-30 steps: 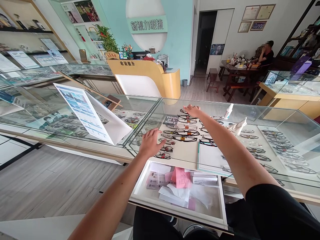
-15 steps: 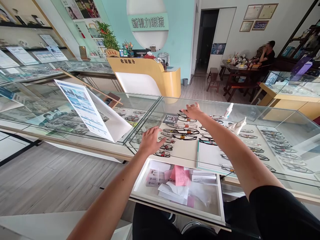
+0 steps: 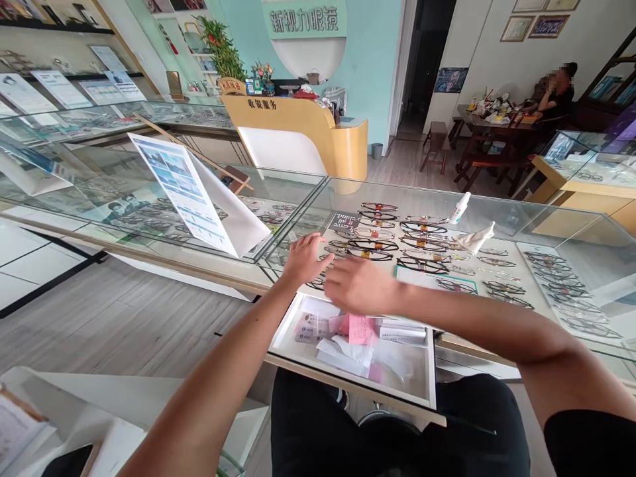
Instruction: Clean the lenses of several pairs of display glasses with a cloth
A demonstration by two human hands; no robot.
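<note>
My left hand (image 3: 305, 260) rests at the glass top of a display case (image 3: 427, 199), fingers spread and nothing visible in them. Close to it, my right hand (image 3: 362, 286) hovers over the near edge of the case, just above an open drawer (image 3: 432, 381). That hand is smeared by motion, and its fingertips are hard to make out. Under the glass lie rows of eyeglasses (image 3: 372, 245). The drawer holds pink slips (image 3: 361, 329), white papers and a clear plastic bag (image 3: 397, 363).
A folded sign (image 3: 181, 192) stands on the glass to the left. On the right are a white bottle (image 3: 460, 208) and a crumpled cloth (image 3: 477, 240). Beyond are a yellow counter (image 3: 348, 149) and a person (image 3: 559, 99) sitting at a table.
My right hand has come back from the far side of the case toward my left hand, above the drawer. The left hand stays almost in place. The view has tilted down.
</note>
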